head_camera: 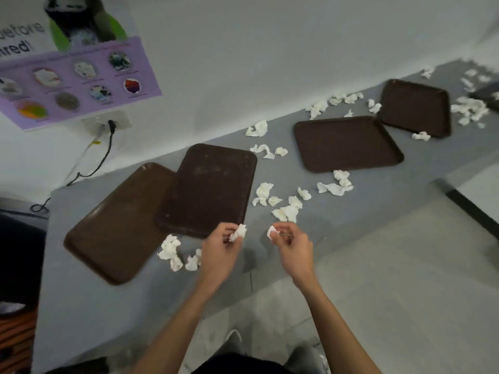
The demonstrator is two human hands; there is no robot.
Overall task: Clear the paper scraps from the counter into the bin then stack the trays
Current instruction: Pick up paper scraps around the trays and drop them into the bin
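Both hands are occupied. The left hand [220,247] pinches a small crumpled white paper scrap [238,232] at its fingertips, and the right hand [294,248] pinches a second crumpled white scrap [272,232] the same way. The two scraps are held just apart, over the front edge of the grey surface [81,306].

The next pick-up depends on which loose paper lies closest to which hand. One cluster of loose white scraps [172,252] lies just left of the left hand, along the front edge. Another cluster [287,211] lies just beyond the right hand, toward the wall. So each hand probably has its own nearest target and need not cross over. The remaining litter trails away along the length of the surface toward its far right end [469,107], well out of reach of the left hand.

At the left end, two dark brown rectangular plastic trays overlap, the inner tray [210,190] resting on the edge of the outer tray [116,225]. A third tray [348,144] and a fourth tray [415,107] meet at a corner further right. All are still unstacked.

No bin is plainly in view.
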